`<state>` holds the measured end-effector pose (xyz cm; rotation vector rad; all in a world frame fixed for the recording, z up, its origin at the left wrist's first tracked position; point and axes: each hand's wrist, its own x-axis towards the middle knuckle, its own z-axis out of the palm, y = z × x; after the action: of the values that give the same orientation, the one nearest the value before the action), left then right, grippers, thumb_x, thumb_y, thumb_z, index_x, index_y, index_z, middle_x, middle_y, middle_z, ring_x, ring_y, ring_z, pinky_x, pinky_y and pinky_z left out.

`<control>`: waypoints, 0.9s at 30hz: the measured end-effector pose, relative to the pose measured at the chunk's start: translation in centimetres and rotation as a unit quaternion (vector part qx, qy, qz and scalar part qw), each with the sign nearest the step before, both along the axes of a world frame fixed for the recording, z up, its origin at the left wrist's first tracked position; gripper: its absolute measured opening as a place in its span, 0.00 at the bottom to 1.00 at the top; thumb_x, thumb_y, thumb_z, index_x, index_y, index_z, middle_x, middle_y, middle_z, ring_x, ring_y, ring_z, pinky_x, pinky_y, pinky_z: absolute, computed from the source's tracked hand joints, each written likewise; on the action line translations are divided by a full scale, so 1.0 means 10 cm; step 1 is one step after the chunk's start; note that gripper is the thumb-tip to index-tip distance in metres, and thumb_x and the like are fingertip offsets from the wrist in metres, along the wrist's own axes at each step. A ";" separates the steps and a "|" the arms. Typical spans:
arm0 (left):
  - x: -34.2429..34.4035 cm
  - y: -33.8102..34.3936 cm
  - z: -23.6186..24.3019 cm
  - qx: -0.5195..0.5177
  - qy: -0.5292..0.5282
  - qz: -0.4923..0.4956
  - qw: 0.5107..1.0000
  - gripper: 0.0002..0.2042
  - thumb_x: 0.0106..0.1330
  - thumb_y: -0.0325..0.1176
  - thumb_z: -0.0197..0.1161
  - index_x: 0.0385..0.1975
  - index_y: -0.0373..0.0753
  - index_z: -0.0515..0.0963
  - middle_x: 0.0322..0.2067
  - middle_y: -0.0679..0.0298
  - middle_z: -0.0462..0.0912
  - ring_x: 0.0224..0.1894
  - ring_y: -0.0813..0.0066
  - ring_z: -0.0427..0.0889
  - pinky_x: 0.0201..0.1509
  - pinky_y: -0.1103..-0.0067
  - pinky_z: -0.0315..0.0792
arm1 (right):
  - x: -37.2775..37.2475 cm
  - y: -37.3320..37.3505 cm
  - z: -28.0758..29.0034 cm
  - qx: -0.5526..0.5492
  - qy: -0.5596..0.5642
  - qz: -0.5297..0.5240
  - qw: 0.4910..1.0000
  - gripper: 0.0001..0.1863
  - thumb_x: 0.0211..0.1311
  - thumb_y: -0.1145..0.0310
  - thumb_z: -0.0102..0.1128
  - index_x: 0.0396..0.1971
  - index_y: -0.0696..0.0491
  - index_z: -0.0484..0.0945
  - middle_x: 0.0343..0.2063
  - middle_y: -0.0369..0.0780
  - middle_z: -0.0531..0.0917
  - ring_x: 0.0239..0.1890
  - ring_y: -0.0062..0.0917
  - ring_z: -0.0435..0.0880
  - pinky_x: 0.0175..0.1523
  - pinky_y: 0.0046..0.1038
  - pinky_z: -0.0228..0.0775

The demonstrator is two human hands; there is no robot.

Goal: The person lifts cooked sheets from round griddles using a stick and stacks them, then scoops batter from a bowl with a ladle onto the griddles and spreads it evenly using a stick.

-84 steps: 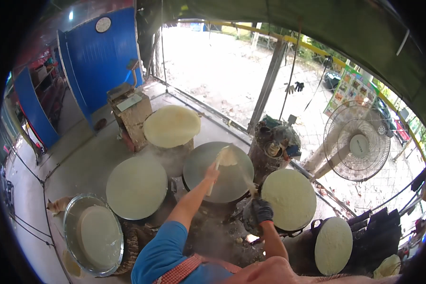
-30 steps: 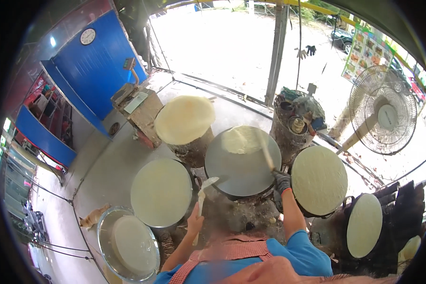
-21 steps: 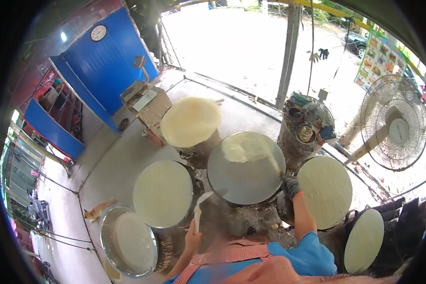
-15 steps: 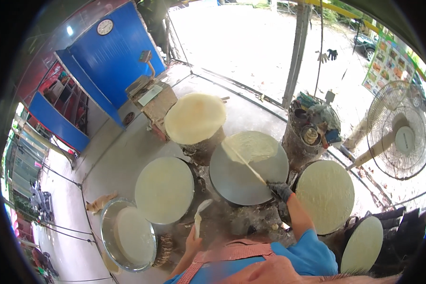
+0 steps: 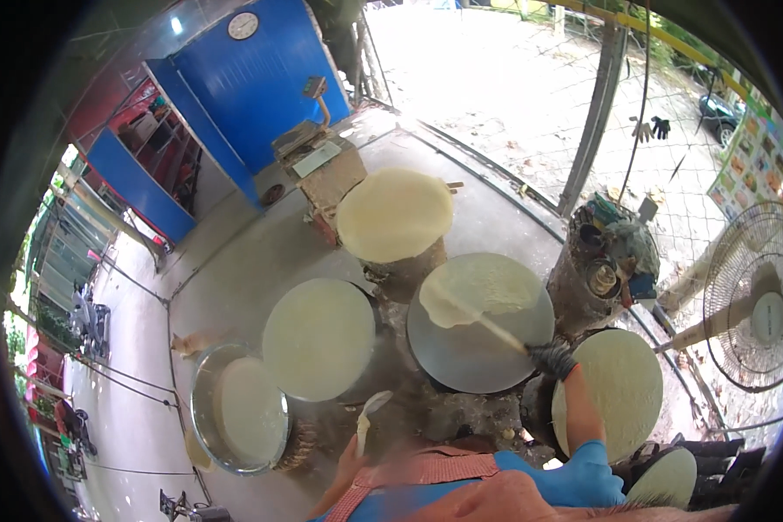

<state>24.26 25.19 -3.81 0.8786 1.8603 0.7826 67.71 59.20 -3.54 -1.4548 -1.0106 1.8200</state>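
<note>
My right hand [image 5: 552, 358], in a dark glove, grips a long thin stick [image 5: 503, 334] slanting across the round grey griddle [image 5: 465, 364]. The stick's far end meets a layer of pale batter [image 5: 496, 283] covering the griddle's far part; whatever head it has is hidden in the batter. Low in the middle, my bare left hand [image 5: 350, 459] is closed around a pale, batter-coated utensil [image 5: 371, 414], held upright; whether it is a ladle or a spatula is unclear. Left of that hand stands a metal basin [image 5: 198, 426] of pale batter [image 5: 250, 413].
Round pale sheets lie on the left griddle [image 5: 319, 339], the far stand [image 5: 395, 216] and the right griddle [image 5: 613, 391]. A cluttered drum [image 5: 574, 291] stands beyond, near a large fan [image 5: 757, 304]. A cat [image 5: 196, 342] is by the basin.
The view has shifted, moving the scene. My right hand and the stick have swept rightward, and the batter now spreads with a ragged edge. My left hand still holds its utensil.
</note>
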 end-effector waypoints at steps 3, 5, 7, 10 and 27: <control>-0.03 -0.17 -0.17 0.023 0.025 0.031 0.999 0.33 0.44 0.22 0.55 0.56 0.39 0.55 0.44 0.60 0.70 0.40 0.76 0.70 0.42 0.85 0.64 | -0.05 0.51 0.13 -0.055 -0.043 -0.063 0.996 0.11 0.44 0.60 0.61 0.27 0.49 0.77 0.12 0.32 0.71 0.12 0.18 0.65 0.13 0.22 0.57; 0.10 -0.04 0.03 -0.029 0.042 0.027 0.998 0.33 0.45 0.24 0.55 0.56 0.38 0.55 0.47 0.57 0.69 0.45 0.73 0.69 0.45 0.83 0.63 | -0.19 0.58 0.09 -0.008 -0.066 0.088 0.994 0.10 0.44 0.60 0.62 0.24 0.51 0.77 0.11 0.33 0.71 0.11 0.18 0.66 0.13 0.24 0.57; 0.08 -0.13 0.08 -0.075 0.056 0.034 0.995 0.32 0.46 0.26 0.56 0.56 0.37 0.55 0.49 0.55 0.68 0.49 0.71 0.69 0.49 0.82 0.62 | -0.15 0.39 -0.05 -0.079 -0.055 0.101 0.990 0.11 0.44 0.61 0.63 0.24 0.51 0.77 0.12 0.32 0.71 0.11 0.18 0.66 0.13 0.23 0.57; 0.10 -0.17 0.05 -0.006 0.059 0.038 0.998 0.32 0.45 0.26 0.55 0.56 0.38 0.56 0.48 0.55 0.69 0.48 0.70 0.70 0.49 0.80 0.63 | 0.06 -0.09 -0.10 -0.038 -0.024 0.124 0.991 0.12 0.42 0.61 0.64 0.25 0.52 0.78 0.12 0.32 0.71 0.11 0.17 0.66 0.13 0.21 0.55; 0.12 -0.47 0.19 -0.068 -0.012 0.111 0.991 0.31 0.49 0.22 0.53 0.57 0.37 0.53 0.45 0.59 0.69 0.42 0.78 0.70 0.41 0.84 0.66 | 0.12 0.44 0.20 0.120 -0.170 0.237 0.949 0.11 0.45 0.65 0.60 0.30 0.52 0.76 0.17 0.33 0.75 0.18 0.20 0.71 0.21 0.25 0.62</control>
<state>25.44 20.52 -1.88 0.5799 1.9876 0.7867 68.91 63.56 -1.52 -1.4892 -1.8193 1.6982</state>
